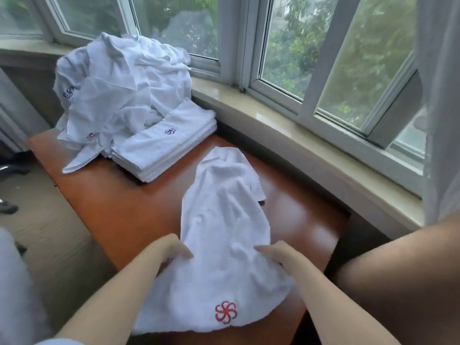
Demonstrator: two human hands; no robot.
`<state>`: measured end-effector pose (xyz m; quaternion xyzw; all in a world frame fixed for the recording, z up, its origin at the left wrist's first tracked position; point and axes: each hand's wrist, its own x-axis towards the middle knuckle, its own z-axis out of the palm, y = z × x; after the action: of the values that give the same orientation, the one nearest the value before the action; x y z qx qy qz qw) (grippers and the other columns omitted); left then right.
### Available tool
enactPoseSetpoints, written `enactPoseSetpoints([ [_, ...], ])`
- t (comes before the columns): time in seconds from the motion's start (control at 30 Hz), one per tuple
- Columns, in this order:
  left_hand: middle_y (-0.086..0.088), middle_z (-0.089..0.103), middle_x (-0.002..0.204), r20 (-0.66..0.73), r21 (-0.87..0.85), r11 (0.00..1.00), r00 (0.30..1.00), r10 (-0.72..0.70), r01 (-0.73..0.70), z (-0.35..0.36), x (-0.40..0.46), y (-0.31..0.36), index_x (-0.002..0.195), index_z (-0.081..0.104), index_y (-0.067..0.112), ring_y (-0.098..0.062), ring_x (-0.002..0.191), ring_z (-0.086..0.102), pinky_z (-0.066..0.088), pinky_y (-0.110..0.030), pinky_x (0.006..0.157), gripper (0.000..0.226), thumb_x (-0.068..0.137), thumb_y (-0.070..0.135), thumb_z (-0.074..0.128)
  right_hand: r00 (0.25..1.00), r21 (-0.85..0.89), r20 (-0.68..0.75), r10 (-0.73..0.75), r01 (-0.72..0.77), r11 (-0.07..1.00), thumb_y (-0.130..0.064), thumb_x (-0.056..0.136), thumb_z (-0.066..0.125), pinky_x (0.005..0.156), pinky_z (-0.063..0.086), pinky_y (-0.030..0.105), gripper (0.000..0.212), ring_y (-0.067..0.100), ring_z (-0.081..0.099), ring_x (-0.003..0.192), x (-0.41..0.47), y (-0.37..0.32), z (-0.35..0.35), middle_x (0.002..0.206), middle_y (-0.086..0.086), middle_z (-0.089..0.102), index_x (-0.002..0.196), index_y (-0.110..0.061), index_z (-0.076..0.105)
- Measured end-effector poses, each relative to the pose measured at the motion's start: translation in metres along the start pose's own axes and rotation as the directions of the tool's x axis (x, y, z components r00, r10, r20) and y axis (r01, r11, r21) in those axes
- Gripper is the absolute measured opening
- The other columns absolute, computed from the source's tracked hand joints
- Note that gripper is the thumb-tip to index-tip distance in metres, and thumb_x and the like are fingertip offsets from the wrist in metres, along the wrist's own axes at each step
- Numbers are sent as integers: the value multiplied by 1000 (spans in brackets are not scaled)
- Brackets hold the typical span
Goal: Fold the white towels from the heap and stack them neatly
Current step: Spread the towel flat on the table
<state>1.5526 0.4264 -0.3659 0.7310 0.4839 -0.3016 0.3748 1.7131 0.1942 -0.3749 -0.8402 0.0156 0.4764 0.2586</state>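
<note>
Two hands grip one white towel (221, 245) lying rumpled along the wooden table (119, 210), left hand (171, 250) pinching its left edge, right hand (276, 255) clutching its right edge, with the heap (117, 95) and folded stack (169, 140) behind at left.

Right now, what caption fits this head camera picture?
Both hands grip a crumpled white towel on the reddish-brown wooden table.
</note>
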Motion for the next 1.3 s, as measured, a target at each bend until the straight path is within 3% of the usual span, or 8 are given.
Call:
enactPoseSetpoints([
  [0.27,-22,63,115,-130,-263,964,991,12,-46,39,-30,-22,108,64,-6,-36,106,62,48,-34,78,34,79,12,64,998,394,0,-64,59,917,-20,79,58,56,40,26,11,23,56,63,-10,23,-20,54,1,63,86,-11,60],
  [0.43,-14,57,126,-5,-289,956,999,-49,46,70,-48,-31,123,56,3,-32,111,57,48,-39,94,49,80,22,70,962,129,266,67,-104,986,-37,80,69,90,46,42,61,30,56,106,-15,75,-22,122,9,56,130,-11,44],
  [0.6,-12,60,106,-111,-701,713,989,-95,-10,84,-33,-30,133,45,2,-28,95,59,49,-37,81,58,92,41,60,982,482,147,-116,32,876,-45,95,54,112,34,43,62,26,42,134,-13,76,-12,149,4,42,146,-15,39],
  [0.73,-17,60,120,-124,-805,594,981,-150,-11,70,-15,-15,134,45,-3,-28,94,62,48,-36,81,57,94,35,59,995,721,101,-12,-64,690,-27,96,50,62,53,31,25,21,62,67,-6,53,-12,83,11,67,87,-6,61],
  [0.8,-16,63,112,-95,-800,600,985,-141,9,62,-7,-6,128,52,-5,-30,94,64,49,-35,76,52,89,28,67,994,759,111,19,-97,644,-14,98,45,36,39,21,39,15,42,35,3,43,-12,47,3,45,59,-7,48],
  [1.0,-5,49,68,-287,-715,676,957,-50,-179,43,3,16,67,53,10,-20,57,43,35,-26,55,21,81,16,67,925,836,331,-188,-195,512,-41,83,71,59,53,32,31,20,64,61,2,10,-2,66,4,63,73,-11,70],
  [1.17,1,34,72,-655,-607,618,755,-32,-500,35,-18,16,62,36,16,-18,64,32,26,-29,65,35,91,17,56,987,740,109,-115,-3,673,-32,81,73,96,49,42,33,28,64,97,-19,-7,-21,105,11,68,106,-11,69],
  [1.3,1,44,113,-844,-487,528,530,-80,-695,35,-72,24,92,58,4,-17,101,50,32,-15,84,13,92,18,57,875,750,-449,-183,480,454,-13,86,66,69,46,24,21,17,56,88,-57,-13,-39,89,-4,57,104,-16,55],
])
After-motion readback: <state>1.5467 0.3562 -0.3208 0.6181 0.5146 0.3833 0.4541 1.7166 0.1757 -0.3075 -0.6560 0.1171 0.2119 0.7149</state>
